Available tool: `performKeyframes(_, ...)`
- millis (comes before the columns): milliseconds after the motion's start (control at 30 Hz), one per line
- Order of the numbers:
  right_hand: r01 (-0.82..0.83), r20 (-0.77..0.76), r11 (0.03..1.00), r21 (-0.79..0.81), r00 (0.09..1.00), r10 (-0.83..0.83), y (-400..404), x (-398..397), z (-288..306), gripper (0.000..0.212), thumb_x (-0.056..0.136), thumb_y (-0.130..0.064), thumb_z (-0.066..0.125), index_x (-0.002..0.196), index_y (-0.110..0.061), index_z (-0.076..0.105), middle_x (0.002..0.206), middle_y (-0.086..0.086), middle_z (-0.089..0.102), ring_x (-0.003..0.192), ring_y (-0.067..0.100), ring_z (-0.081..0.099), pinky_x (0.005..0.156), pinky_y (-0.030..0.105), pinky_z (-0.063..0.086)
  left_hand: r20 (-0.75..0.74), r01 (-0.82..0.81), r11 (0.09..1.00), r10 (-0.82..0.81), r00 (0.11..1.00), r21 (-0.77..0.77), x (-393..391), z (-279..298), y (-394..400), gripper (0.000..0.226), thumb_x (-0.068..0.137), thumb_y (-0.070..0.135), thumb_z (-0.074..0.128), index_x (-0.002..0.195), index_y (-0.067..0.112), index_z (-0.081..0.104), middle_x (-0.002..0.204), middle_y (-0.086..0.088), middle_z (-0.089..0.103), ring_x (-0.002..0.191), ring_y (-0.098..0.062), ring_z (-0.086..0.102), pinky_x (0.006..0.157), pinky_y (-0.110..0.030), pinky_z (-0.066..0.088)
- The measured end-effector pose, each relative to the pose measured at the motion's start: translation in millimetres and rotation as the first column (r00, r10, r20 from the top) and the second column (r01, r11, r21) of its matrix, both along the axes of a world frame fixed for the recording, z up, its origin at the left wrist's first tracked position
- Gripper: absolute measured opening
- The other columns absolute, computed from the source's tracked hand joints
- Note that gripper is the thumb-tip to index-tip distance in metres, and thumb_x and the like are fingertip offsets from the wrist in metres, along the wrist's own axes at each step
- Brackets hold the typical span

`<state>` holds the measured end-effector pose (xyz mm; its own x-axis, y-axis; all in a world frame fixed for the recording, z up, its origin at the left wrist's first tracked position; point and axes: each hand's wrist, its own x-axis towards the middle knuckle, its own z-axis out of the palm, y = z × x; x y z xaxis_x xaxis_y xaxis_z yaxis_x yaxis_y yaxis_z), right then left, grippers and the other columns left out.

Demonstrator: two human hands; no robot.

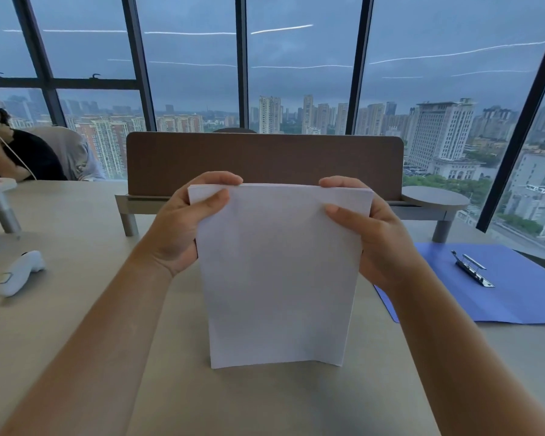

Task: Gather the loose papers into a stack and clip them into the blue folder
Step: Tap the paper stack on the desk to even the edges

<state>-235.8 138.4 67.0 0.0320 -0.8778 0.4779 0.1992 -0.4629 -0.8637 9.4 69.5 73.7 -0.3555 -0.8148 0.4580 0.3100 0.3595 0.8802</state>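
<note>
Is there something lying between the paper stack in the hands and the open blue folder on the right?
Nothing visible does. The white paper stack stands on edge, and only bare beige table separates it from the open blue folder, whose metal clip is uncovered.

High-rise office: desk divider, windows.

Paper stack plain white, folder blue with silver clip. Table beige, divider brown. Left-side gadget probably white.
</note>
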Motion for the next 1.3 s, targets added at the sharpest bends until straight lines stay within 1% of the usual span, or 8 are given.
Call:
performKeyframes(233, -0.041, 0.005, 0.999, 0.018, 0.999, 0.041, -1, 3, -4, 0.023, 0.089, -0.013, 0.062, 0.098, -0.031, 0.071, 0.099, 0.002, 0.066, 0.08, 0.019, 0.062, 0.067, 0.031, 0.054, 0.021, -0.037, 0.999, 0.037, 0.999, 0.0, -2, -6, -2, 0.02, 0.089, 0.021, 0.059, 0.094, 0.035, 0.072, 0.095, 0.01, 0.072, 0.083, -0.009, 0.07, 0.073, -0.036, 0.061)
performKeyframes(400, 0.135, -0.036, 0.989, 0.067, 0.991, -0.132, 2, 9, -31, 0.025, 0.09, -0.018, 0.065, 0.11, -0.027, 0.075, 0.099, -0.001, 0.075, 0.087, 0.013, 0.069, 0.074, 0.026, 0.056, 0.036, -0.029, 0.991, 0.025, 0.999, 0.13, -4, -44, 7, 0.027, 0.084, 0.025, 0.061, 0.104, 0.033, 0.077, 0.1, 0.002, 0.077, 0.091, -0.018, 0.074, 0.079, -0.037, 0.061)
performKeyframes(567, 0.364, -0.145, 0.919, 0.15, 0.928, -0.344, 5, 15, -68, 0.025, 0.098, -0.021, 0.062, 0.081, -0.02, 0.081, 0.076, -0.002, 0.071, 0.071, 0.011, 0.066, 0.066, 0.029, 0.054, 0.143, -0.287, 0.935, 0.261, 0.955, 0.21, -15, -83, 9, 0.012, 0.075, 0.029, 0.076, 0.084, 0.024, 0.082, 0.094, -0.008, 0.079, 0.092, -0.032, 0.073, 0.093, -0.058, 0.054)
performKeyframes(733, 0.434, -0.109, 0.899, 0.056, 0.898, -0.427, -3, 9, -38, 0.02, 0.093, -0.025, 0.07, 0.08, -0.012, 0.076, 0.076, 0.001, 0.07, 0.072, 0.015, 0.065, 0.066, 0.035, 0.054, 0.099, -0.449, 0.886, 0.439, 0.893, 0.117, -31, -49, 7, 0.012, 0.082, 0.033, 0.076, 0.074, 0.025, 0.079, 0.081, 0.001, 0.078, 0.084, -0.028, 0.074, 0.083, -0.054, 0.057)
performKeyframes(833, 0.367, -0.051, 0.93, 0.026, 0.929, -0.366, -3, 1, -25, 0.013, 0.09, -0.014, 0.07, 0.08, -0.016, 0.077, 0.081, 0.002, 0.076, 0.075, 0.017, 0.072, 0.069, 0.036, 0.059, 0.042, -0.436, 0.895, 0.434, 0.9, 0.095, -36, -20, 6, 0.014, 0.089, 0.028, 0.072, 0.08, 0.018, 0.076, 0.082, 0.0, 0.078, 0.081, -0.024, 0.075, 0.081, -0.052, 0.06)
performKeyframes(933, 0.296, -0.063, 0.949, 0.106, 0.955, -0.291, -6, -9, -37, 0.01, 0.089, -0.011, 0.071, 0.085, -0.015, 0.079, 0.09, 0.004, 0.079, 0.083, 0.02, 0.075, 0.079, 0.041, 0.061, 0.015, -0.405, 0.911, 0.405, 0.914, 0.077, -39, -3, 5, 0.013, 0.093, 0.028, 0.067, 0.083, 0.022, 0.075, 0.083, 0.004, 0.079, 0.08, -0.02, 0.076, 0.077, -0.043, 0.06)
performKeyframes(1100, 0.334, -0.129, 0.913, 0.232, 0.941, -0.312, -9, -12, -83, 0.01, 0.089, -0.016, 0.073, 0.097, -0.014, 0.078, 0.099, 0.006, 0.08, 0.095, 0.024, 0.076, 0.092, 0.05, 0.058, -0.005, -0.344, 0.929, 0.347, 0.938, 0.135, -48, -16, 1, 0.01, 0.094, 0.024, 0.066, 0.09, 0.018, 0.073, 0.082, 0.003, 0.079, 0.078, -0.018, 0.076, 0.066, -0.033, 0.059)
performKeyframes(1300, 0.374, -0.127, 0.871, 0.318, 0.927, -0.352, -8, -6, -126, 0.01, 0.084, -0.014, 0.079, 0.084, -0.024, 0.08, 0.095, 0.001, 0.08, 0.091, 0.017, 0.076, 0.088, 0.043, 0.06, 0.102, -0.204, 0.929, 0.181, 0.978, 0.309, -44, -82, -6, 0.027, 0.084, 0.023, 0.074, 0.109, 0.013, 0.073, 0.106, -0.007, 0.077, 0.099, -0.03, 0.073, 0.089, -0.051, 0.056)
